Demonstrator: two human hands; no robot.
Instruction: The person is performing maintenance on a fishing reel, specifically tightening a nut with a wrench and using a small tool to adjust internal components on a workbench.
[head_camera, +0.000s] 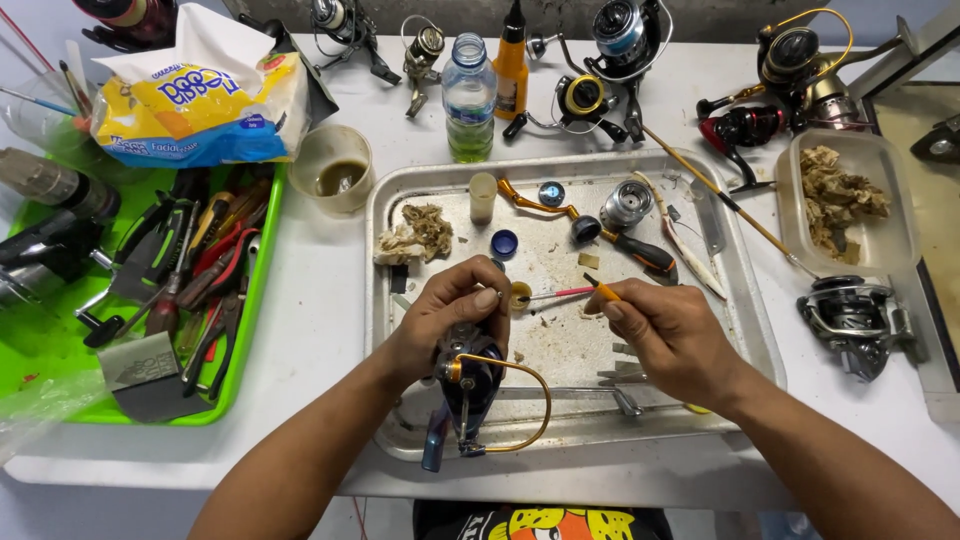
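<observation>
Metal-bodied dark blue spinning reel with gold bail wire, low centre of frame over the steel tray, looks heavy, rigid and greasy, so the left hand clasps its body while the right hand pinches a thin orange-handled pick.

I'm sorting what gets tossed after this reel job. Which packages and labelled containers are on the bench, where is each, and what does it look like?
Soft plastic pack: far left, above the green tray; crumpled, yellow, blue and white, white tissue sticking out on top.
Water bottle: far centre, behind the metal tray; clear, label band round the middle.
Orange squeeze bottle: right beside it; black nozzle, small label.
</observation>
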